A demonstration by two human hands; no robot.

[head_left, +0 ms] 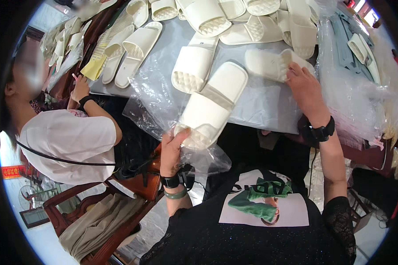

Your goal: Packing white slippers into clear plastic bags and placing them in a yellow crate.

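Setting: small packing workshop, by appearance.
Many cream slippers (203, 17) on grey worktop (265, 108); clear bags (351, 99) piled right.

A cream slipper (205, 110) is held at its near end by the left hand (172, 148), tilted far-right; a crumpled clear plastic bag (148, 99) is bunched around that end. A second cream slipper (263, 65), blurred, is held crosswise farther right by the right hand (303, 84).

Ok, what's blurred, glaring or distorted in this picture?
Head view: the cream slide slipper at the right hand is smeared, likely by motion; the embossed-sole slipper in the left hand looks sharper. Same view: white glare streaks the clear plastic bag; fisheye distortion bends the outer scene, with black corners.
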